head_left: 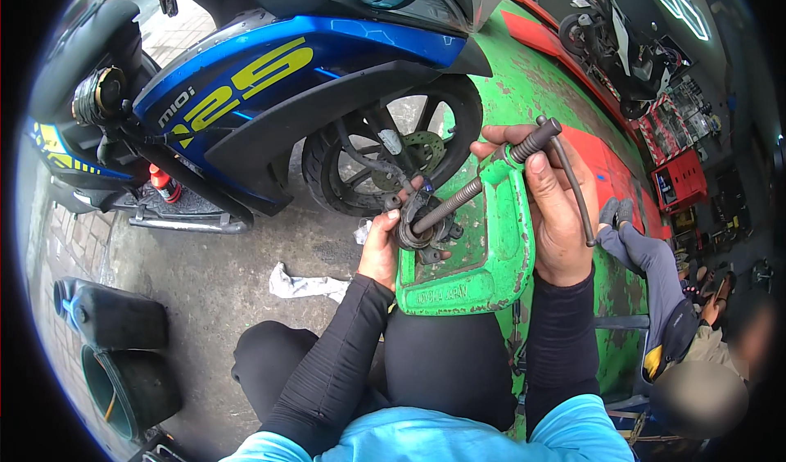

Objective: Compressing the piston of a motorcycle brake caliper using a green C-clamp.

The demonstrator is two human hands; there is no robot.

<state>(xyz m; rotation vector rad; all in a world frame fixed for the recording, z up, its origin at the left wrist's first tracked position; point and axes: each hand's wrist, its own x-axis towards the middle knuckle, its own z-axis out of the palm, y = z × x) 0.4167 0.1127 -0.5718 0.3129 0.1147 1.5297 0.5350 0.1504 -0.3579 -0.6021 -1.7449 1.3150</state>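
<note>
A green C-clamp (512,253) with chipped paint is held up over my thighs. My left hand (377,251) is closed on a dark, greasy metal part (406,234) with a round opening and several lugs, sitting within the clamp's jaws. The clamp's threaded screw (453,204) runs down at a slant into that opening. My right hand (562,216) is wrapped round the screw end of the clamp, thumb near the screw's thick head. A bent-looking turning bar (575,187) crosses in front of the right fingers. The left fingers are partly hidden behind the part.
A blue scooter (344,40) stands ahead, its front wheel (393,155) close beyond my hands. A white rag (304,285) lies on the concrete. At left are a dark jerrycan (123,314) and a bucket (147,392). People (708,388) sit at right, near a red toolbox (679,182).
</note>
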